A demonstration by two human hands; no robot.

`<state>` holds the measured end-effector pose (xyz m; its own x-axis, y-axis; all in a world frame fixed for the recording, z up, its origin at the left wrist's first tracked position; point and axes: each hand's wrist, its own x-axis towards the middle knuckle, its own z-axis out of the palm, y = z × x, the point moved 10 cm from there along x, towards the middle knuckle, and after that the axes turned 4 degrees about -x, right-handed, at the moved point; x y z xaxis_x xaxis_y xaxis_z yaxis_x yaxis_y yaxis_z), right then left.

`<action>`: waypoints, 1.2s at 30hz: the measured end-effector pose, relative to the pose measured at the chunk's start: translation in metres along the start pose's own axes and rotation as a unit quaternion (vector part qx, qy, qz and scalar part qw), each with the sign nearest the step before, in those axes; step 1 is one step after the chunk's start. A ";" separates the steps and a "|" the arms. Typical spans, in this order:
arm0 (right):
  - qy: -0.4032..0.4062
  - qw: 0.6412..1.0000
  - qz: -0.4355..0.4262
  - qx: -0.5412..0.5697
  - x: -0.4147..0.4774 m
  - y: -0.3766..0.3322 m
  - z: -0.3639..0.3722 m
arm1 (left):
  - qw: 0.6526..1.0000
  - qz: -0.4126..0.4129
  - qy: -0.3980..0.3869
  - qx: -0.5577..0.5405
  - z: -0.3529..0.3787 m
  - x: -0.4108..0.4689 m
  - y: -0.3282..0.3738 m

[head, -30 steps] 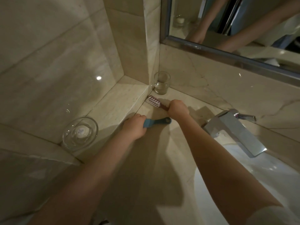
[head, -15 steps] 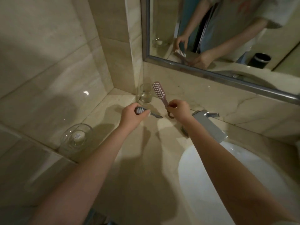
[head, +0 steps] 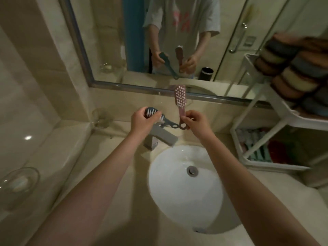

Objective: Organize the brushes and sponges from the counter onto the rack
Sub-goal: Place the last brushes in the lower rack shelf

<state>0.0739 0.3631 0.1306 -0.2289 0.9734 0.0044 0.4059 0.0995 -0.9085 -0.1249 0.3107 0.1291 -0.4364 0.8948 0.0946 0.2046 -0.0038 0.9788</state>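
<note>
Left hand (head: 142,119): we close our grip on the dark blue plastic brush's (head: 156,115) bristled head, above the chrome faucet (head: 160,136).
Right hand (head: 194,119): we pinch the pink plastic brush's (head: 180,96) handle, upright behind that faucet.
White wire rack (head: 276,107): right of the faucet, sponges stacked on top.

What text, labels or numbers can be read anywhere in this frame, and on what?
None is legible.
Shirt in the mirror: pink print, mirrored and too blurred to read.
Pink brush, blue brush, rack: no visible lettering.

rack (head: 282,110) cropped right, sponges (head: 292,75) blurred
</note>
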 end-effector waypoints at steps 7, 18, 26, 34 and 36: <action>0.060 0.997 0.039 0.006 -0.032 0.049 -0.095 | 0.998 0.013 -0.059 -0.007 0.100 -0.026 0.024; 0.011 0.997 0.052 0.047 -0.077 0.138 -0.173 | 0.996 -0.038 -0.077 0.037 0.212 -0.076 0.001; -0.007 0.997 0.069 0.042 -0.102 0.193 -0.225 | 0.993 -0.074 -0.068 0.063 0.270 -0.109 -0.010; 0.041 0.992 0.104 0.054 -0.087 0.225 -0.268 | 0.991 -0.077 -0.076 0.077 0.302 -0.114 0.000; 0.060 0.990 0.120 0.047 -0.073 0.230 -0.270 | 0.990 -0.077 -0.077 0.087 0.302 -0.111 0.004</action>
<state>0.4226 0.3703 0.0344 -0.0276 0.9847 -0.1720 0.3503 -0.1516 -0.9243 0.1891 0.3459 0.0673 -0.3374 0.9366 -0.0945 0.2998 0.2021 0.9323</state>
